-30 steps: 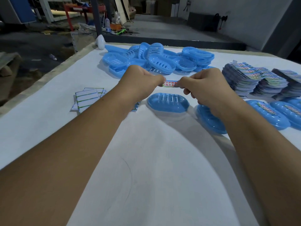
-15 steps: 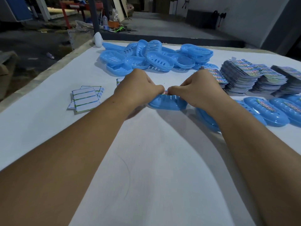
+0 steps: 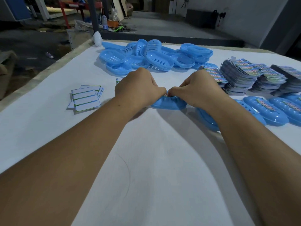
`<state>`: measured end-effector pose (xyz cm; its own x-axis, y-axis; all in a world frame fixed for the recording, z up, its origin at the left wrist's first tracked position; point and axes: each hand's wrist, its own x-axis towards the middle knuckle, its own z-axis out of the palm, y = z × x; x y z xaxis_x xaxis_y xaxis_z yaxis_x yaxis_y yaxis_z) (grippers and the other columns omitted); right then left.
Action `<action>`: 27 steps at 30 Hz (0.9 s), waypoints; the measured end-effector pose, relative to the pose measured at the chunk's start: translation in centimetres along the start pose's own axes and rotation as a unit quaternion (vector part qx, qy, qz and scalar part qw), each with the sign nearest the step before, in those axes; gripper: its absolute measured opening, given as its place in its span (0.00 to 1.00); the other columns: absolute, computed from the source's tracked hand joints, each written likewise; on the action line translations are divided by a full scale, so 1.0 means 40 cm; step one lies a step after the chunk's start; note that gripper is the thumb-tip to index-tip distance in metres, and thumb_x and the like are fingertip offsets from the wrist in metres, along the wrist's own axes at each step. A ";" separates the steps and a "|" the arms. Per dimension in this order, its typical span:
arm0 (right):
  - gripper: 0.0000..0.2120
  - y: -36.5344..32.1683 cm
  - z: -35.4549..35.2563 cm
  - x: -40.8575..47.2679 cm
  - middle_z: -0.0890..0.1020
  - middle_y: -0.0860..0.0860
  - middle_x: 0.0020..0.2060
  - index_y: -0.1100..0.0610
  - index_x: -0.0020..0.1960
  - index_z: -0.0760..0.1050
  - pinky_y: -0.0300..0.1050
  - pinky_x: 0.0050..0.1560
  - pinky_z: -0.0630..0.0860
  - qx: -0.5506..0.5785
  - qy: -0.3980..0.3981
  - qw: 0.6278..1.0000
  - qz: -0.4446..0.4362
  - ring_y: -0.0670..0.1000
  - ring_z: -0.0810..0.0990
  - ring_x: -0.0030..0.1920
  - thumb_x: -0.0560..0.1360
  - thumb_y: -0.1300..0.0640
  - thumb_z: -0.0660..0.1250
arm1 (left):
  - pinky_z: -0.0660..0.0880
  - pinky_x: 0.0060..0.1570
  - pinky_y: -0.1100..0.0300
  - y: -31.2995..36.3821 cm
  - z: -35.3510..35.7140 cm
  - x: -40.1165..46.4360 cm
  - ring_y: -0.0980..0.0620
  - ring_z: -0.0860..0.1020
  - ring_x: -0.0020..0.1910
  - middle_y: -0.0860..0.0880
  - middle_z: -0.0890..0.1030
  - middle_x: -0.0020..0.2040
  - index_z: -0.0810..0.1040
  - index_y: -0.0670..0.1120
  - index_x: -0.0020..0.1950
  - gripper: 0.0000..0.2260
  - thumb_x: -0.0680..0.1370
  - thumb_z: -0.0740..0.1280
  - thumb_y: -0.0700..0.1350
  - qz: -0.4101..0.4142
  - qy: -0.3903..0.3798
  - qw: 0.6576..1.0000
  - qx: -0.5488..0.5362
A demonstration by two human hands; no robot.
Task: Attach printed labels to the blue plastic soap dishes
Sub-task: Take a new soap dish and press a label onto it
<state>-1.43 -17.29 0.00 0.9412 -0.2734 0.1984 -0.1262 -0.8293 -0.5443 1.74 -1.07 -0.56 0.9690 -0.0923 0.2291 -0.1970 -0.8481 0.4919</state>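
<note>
1. Both hands are down on the oval blue plastic soap dish (image 3: 169, 104), which lies near the middle of the white surface (image 3: 146, 160).
2. A second ago the small printed label strip (image 3: 167, 94) was stretched in the air between them, above the dish; now it has come down onto the dish's top.
3. Left hand (image 3: 138, 88): its grip is pressed together, thumb and fingers pinching the label's left end against the plastic.
4. Right hand (image 3: 200, 88): same story, grip closed in a pinch on the right end, the two thumbs almost touching.
5. Only a sliver of the label shows between the thumbs, so I cannot tell whether it lies flat yet.
6. My read: this is the sticking step, and the label looks about placed; smoothing it outward would finish this dish.
7. Along the right edge, the row of labelled blue dishes (image 3: 268, 111) waits finished, with stacks of printed cards (image 3: 244, 75) behind them.
8. Toward the far edge, the heap of unlabelled blue dishes (image 3: 154, 57) says plenty remains.
9. Near the left edge, white label sheets (image 3: 85, 99) lie fanned.
</note>
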 end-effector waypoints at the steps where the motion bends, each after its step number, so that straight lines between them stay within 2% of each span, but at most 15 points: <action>1: 0.20 -0.001 -0.001 -0.001 0.77 0.58 0.28 0.63 0.37 0.84 0.45 0.33 0.68 -0.001 0.000 1.000 0.000 0.51 0.69 0.30 0.66 0.44 0.75 | 0.73 0.38 0.57 0.000 0.001 0.000 0.52 0.80 0.42 0.55 0.83 0.38 0.83 0.52 0.37 0.12 0.70 0.72 0.60 0.001 0.004 1.000 0.003; 5: 0.18 -0.004 -0.003 -0.004 0.82 0.59 0.32 0.61 0.37 0.85 0.46 0.34 0.70 -0.014 -0.004 1.000 -0.008 0.51 0.72 0.32 0.67 0.44 0.74 | 0.69 0.34 0.59 0.003 0.006 -0.003 0.52 0.79 0.41 0.56 0.82 0.38 0.83 0.53 0.37 0.12 0.70 0.72 0.60 0.007 0.012 1.000 0.016; 8: 0.18 -0.008 -0.002 -0.009 0.75 0.54 0.24 0.60 0.33 0.82 0.45 0.33 0.69 -0.025 -0.001 1.000 -0.010 0.52 0.72 0.31 0.67 0.44 0.74 | 0.67 0.33 0.59 0.006 0.006 -0.008 0.51 0.79 0.42 0.56 0.82 0.38 0.83 0.53 0.38 0.11 0.69 0.71 0.60 0.019 0.029 0.999 0.034; 10: 0.18 -0.011 -0.001 -0.012 0.74 0.53 0.24 0.60 0.33 0.82 0.45 0.33 0.70 -0.035 0.001 0.999 -0.010 0.52 0.72 0.31 0.67 0.44 0.73 | 0.66 0.33 0.59 0.009 0.003 -0.010 0.50 0.79 0.42 0.55 0.81 0.38 0.82 0.54 0.38 0.10 0.69 0.71 0.59 0.031 0.042 0.997 0.058; 15: 0.20 -0.016 -0.006 -0.015 0.74 0.52 0.24 0.61 0.32 0.80 0.44 0.31 0.67 -0.056 0.004 0.998 -0.010 0.53 0.72 0.31 0.67 0.42 0.73 | 0.70 0.38 0.56 0.019 0.001 -0.011 0.48 0.79 0.43 0.53 0.81 0.41 0.82 0.54 0.45 0.12 0.71 0.70 0.61 0.064 0.077 0.986 0.136; 18: 0.22 -0.018 -0.008 -0.017 0.74 0.53 0.25 0.62 0.35 0.80 0.45 0.32 0.69 -0.063 0.002 0.998 -0.012 0.53 0.72 0.31 0.67 0.42 0.74 | 0.71 0.39 0.55 0.020 0.000 -0.011 0.47 0.79 0.44 0.52 0.81 0.44 0.81 0.54 0.48 0.15 0.71 0.69 0.63 0.081 0.092 0.979 0.163; 23: 0.23 -0.018 -0.012 -0.015 0.81 0.55 0.33 0.61 0.43 0.81 0.50 0.41 0.79 -0.074 -0.006 0.997 -0.012 0.56 0.80 0.37 0.67 0.39 0.74 | 0.69 0.36 0.56 0.014 -0.003 -0.008 0.48 0.78 0.43 0.53 0.80 0.41 0.81 0.54 0.45 0.15 0.71 0.71 0.65 0.059 0.071 0.987 0.132; 27: 0.22 -0.016 -0.016 -0.012 0.82 0.54 0.29 0.58 0.41 0.84 0.44 0.34 0.74 -0.074 -0.011 0.997 -0.003 0.50 0.78 0.30 0.67 0.38 0.75 | 0.63 0.32 0.59 0.000 -0.005 -0.009 0.51 0.77 0.42 0.59 0.75 0.35 0.77 0.55 0.37 0.13 0.70 0.73 0.62 0.021 0.052 0.997 0.059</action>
<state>-1.98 -16.94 0.76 0.9489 -0.2579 0.1821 -0.1630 -0.8941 -0.4171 1.36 -0.93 -0.47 0.9382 -0.0796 0.3368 -0.2125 -0.9007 0.3789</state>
